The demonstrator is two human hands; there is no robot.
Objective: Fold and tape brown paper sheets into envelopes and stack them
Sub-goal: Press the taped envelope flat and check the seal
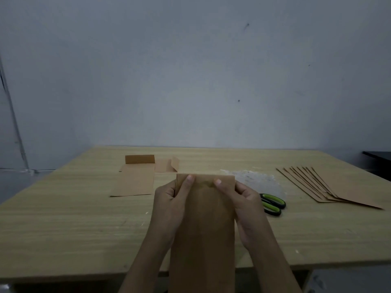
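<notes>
Head view: you hold the folded brown sheet (203, 229) upright over the near edge of the worktop (63, 218), long side running toward you. Your left hand (169, 199) and right hand (243, 199) each pinch its top corners, thumbs on the near face and the other fingers (174, 190) curled behind the edges.

This looks like the top flap fold. To do it well, set both thumbs level so the crease runs square to the long edges, roll the top strip over them evenly, then lay the sheet flat on the worktop and press the crease from the middle outward.

The scissors (273, 205) lie at three o'clock of your hands, just beside the right wrist, with a patch of clear film (254, 178), possibly tape, at two o'clock. The finished envelopes (135, 182) sit at ten o'clock, flaps standing up; the fan of unfolded sheets (338, 187) lies well apart at two to three o'clock
</notes>
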